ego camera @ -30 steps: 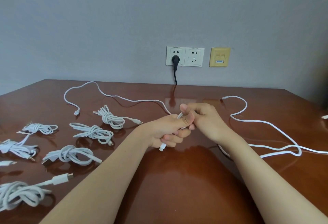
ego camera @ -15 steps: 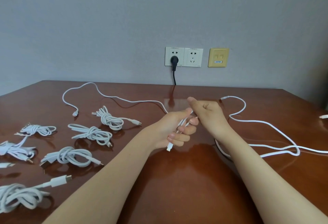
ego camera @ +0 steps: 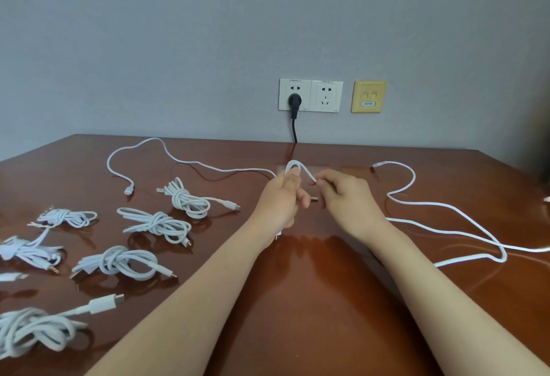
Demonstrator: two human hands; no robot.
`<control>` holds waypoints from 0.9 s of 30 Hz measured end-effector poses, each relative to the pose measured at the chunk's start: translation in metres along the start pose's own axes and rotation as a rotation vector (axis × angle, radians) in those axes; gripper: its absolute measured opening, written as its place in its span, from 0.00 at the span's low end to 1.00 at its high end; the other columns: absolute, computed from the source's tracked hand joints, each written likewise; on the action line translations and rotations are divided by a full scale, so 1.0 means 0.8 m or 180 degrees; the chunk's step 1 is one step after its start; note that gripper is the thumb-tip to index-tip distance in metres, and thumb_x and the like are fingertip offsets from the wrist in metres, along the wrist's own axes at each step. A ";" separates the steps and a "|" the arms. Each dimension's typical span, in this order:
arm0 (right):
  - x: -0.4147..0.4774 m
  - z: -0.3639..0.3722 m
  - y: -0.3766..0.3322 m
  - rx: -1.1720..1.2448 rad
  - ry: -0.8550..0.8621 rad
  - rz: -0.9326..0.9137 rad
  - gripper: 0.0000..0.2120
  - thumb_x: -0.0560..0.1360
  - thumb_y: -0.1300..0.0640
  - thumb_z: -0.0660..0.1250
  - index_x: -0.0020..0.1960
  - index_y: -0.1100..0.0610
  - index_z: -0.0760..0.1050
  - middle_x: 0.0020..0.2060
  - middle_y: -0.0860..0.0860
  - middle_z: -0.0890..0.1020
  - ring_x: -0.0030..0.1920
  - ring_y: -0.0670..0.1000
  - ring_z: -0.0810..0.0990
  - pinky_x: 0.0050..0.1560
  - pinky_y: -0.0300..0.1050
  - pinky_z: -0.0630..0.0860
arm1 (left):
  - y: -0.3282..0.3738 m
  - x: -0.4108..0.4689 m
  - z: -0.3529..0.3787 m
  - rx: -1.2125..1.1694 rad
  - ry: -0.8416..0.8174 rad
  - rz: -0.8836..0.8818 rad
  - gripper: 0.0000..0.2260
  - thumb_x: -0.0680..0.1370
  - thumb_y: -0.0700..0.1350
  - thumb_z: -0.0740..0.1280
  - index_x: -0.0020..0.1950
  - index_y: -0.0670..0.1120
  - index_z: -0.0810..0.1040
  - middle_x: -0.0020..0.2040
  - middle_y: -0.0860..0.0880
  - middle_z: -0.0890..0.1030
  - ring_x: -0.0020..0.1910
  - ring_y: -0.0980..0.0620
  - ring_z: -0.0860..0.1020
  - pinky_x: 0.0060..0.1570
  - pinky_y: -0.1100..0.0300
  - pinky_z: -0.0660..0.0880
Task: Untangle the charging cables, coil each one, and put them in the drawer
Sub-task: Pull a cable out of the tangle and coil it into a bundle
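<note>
Table: brown, glossy | coiled cables: separate bundles on table's left side | loose cable: small loop arched between both hands, above table centre | left hand: gripping loose cable | right hand: pinching loop's end

The loose cable and knotted cable bundles are all showing plain white, lying on a counter that is gleaming glossy reddish-brown. The wall is reading flat grey-blue. The socket plates are showing white with a black plug and black cord, and the data plate is showing yellowed beige with a small blue label.
</note>
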State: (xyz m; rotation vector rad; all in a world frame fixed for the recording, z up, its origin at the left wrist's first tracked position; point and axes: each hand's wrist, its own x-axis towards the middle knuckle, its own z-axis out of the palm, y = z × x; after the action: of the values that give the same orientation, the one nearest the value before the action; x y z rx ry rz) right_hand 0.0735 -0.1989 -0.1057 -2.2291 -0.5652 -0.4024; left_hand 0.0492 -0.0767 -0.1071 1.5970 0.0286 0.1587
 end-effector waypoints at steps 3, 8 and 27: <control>-0.006 0.016 -0.011 -0.0462 -0.0057 -0.0320 0.10 0.79 0.56 0.55 0.47 0.58 0.74 0.38 0.57 0.80 0.40 0.61 0.77 0.43 0.52 0.74 | -0.007 0.004 -0.002 0.0561 0.0380 0.0306 0.13 0.83 0.49 0.51 0.41 0.49 0.69 0.31 0.51 0.71 0.25 0.56 0.66 0.34 0.63 0.65; -0.011 0.019 -0.023 -0.0761 0.0130 -0.0455 0.12 0.79 0.54 0.55 0.44 0.59 0.73 0.38 0.59 0.81 0.40 0.63 0.77 0.40 0.52 0.74 | -0.010 0.004 -0.003 0.1154 0.0630 0.0656 0.12 0.83 0.48 0.50 0.51 0.47 0.72 0.41 0.51 0.74 0.43 0.52 0.71 0.37 0.64 0.60; -0.020 0.013 -0.035 -0.1089 -0.0391 -0.0222 0.09 0.80 0.50 0.54 0.44 0.53 0.63 0.43 0.58 0.79 0.44 0.63 0.75 0.38 0.48 0.67 | -0.019 0.015 -0.012 0.1499 0.0818 0.0888 0.12 0.83 0.47 0.51 0.45 0.46 0.69 0.38 0.51 0.73 0.43 0.48 0.71 0.42 0.58 0.64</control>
State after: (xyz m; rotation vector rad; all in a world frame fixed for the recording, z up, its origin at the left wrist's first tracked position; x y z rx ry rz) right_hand 0.0461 -0.1788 -0.1020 -2.5807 -0.6821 -0.4257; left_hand 0.0611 -0.0654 -0.1210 2.0365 0.0446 0.6104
